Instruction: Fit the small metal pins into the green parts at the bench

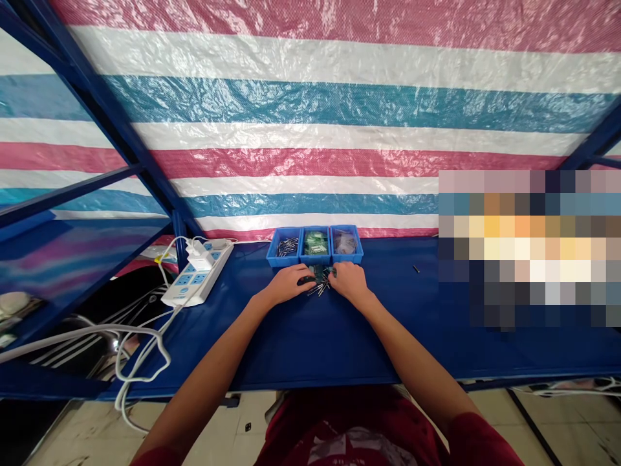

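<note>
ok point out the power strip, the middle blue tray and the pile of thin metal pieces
power strip (198, 279), head view, socketed top face
middle blue tray (317, 258), head view, front wall
pile of thin metal pieces (321, 286), head view, middle of the pile

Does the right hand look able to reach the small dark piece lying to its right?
Probably yes: only blue tabletop shows between the right hand and the small dark piece, and nothing visible blocks the way.
</note>
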Motion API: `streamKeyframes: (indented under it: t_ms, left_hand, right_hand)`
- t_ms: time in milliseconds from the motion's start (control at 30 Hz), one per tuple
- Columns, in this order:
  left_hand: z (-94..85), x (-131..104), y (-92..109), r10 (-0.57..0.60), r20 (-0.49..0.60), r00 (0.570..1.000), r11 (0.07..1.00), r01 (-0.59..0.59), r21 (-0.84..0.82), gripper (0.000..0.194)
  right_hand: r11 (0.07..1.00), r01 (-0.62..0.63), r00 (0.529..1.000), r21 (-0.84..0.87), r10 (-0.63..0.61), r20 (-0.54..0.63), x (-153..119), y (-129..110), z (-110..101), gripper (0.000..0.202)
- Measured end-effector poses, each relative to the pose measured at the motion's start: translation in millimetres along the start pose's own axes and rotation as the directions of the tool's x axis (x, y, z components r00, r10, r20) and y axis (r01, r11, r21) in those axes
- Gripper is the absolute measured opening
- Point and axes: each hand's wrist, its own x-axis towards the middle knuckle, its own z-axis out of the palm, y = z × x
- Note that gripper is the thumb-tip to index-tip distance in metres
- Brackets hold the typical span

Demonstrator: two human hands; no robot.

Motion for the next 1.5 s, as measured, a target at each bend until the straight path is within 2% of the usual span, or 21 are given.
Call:
streamKeyframes:
  t_ms: [533,667,800,900,967,1033,1100,1233,1300,1400,1500]
  left_hand:
    - [0.9,0.1,-0.2,-0.011,-0.009,1.000,1.000,0.011,0.015,0.032]
    - [0.1,0.2,1.3,-0.042,-0.147,0.988,0.999,0.038,-0.024,0.033]
    - [-6.6,1.9,9.1,-0.158,-0.273,0.949,0.975,0.106,-0.196,0.041]
    - [-8.5,3.4,14.3,-0.236,-0.223,0.946,0.930,0.153,-0.335,0.056]
    - [-6.6,3.9,15.9,-0.236,-0.159,0.959,0.907,0.158,-0.391,0.050]
    - [-3.3,3.9,16.6,-0.229,-0.133,0.964,0.890,0.152,-0.429,0.040]
    - [-0.7,3.8,17.0,-0.239,-0.137,0.961,0.865,0.147,-0.480,0.043]
    - [-0.5,4.7,18.6,-0.293,-0.130,0.947,0.733,0.135,-0.666,0.042]
    - [-1.6,5.9,19.7,-0.307,-0.087,0.948,0.660,0.146,-0.737,0.044]
    - [-3.4,7.7,21.4,-0.318,-0.010,0.948,0.562,0.180,-0.807,0.049]
    - [-5.9,7.9,22.9,-0.338,0.019,0.941,0.485,0.191,-0.853,0.049]
  right_hand:
    - [1.000,0.013,0.999,-0.002,-0.013,-0.033,2.5,2.9,0.5,0.021]
    - [0.997,0.041,0.989,0.060,-0.032,-0.142,2.1,5.7,-4.4,0.023]
    - [0.966,0.225,0.946,0.130,-0.185,-0.267,-0.3,8.0,-8.6,0.030]
    - [0.906,0.386,0.889,0.172,-0.316,-0.332,-3.4,6.8,-9.0,0.035]
    - [0.873,0.440,0.870,0.209,-0.356,-0.342,-5.2,4.9,-7.6,0.037]
    - [0.853,0.451,0.870,0.261,-0.355,-0.342,-6.4,2.8,-5.3,0.037]
    - [0.840,0.424,0.889,0.337,-0.316,-0.332,-7.1,1.1,-3.2,0.035]
    - [0.807,0.347,0.932,0.479,-0.238,-0.273,-8.3,-1.0,-1.0,0.041]
    - [0.787,0.373,0.922,0.491,-0.254,-0.293,-9.2,-1.4,-0.7,0.042]
    - [0.744,0.466,0.876,0.479,-0.311,-0.368,-10.1,-0.6,0.1,0.042]
    - [0.724,0.496,0.863,0.480,-0.350,-0.363,-9.6,1.4,2.1,0.042]
